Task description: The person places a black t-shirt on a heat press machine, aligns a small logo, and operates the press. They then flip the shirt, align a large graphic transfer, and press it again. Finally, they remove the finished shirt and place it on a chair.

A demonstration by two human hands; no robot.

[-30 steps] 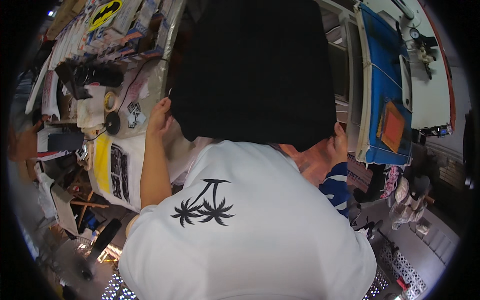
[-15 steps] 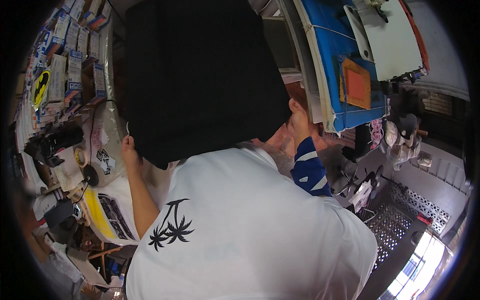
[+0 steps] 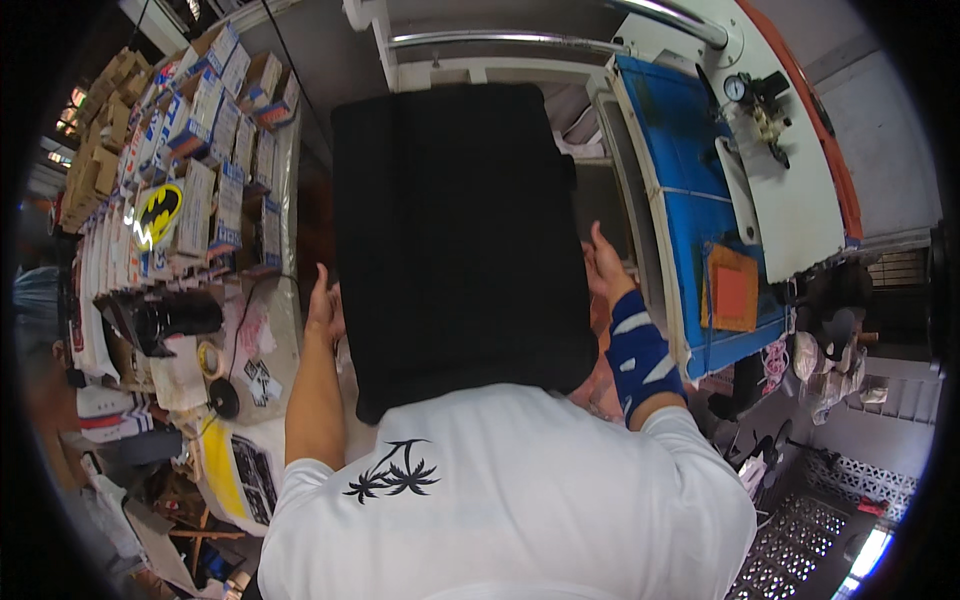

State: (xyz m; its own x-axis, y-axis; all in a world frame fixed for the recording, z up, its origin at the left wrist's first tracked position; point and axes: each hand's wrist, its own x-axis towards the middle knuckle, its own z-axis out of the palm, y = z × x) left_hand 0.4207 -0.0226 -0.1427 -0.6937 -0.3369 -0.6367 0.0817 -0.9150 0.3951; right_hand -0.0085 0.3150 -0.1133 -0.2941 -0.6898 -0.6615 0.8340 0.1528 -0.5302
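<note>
Your left hand (image 3: 328,308) is beside the left edge of the black cloth (image 3: 455,250), thumb raised and standing off from it; you have the hand unclenched, though whether its fingers touch the edge cannot be told. Your right hand (image 3: 608,268) is likewise loose at the right edge, thumb up and spread, fingers toward the cloth; contact is unclear there too. The cloth lies spread out flat in front of you, between your hands, its near edge meeting your white shirt (image 3: 530,500) in view. A blue sleeve (image 3: 640,345) covers your right forearm. To your right is a blue panel (image 3: 690,225) bearing an orange square (image 3: 735,292), with a gauge (image 3: 737,88) farther off. To your left, boxes (image 3: 205,130) stand in rows, and a tape roll (image 3: 209,358) sits near a black disc (image 3: 223,398). A metal bar (image 3: 500,41) runs across beyond the cloth.
</note>
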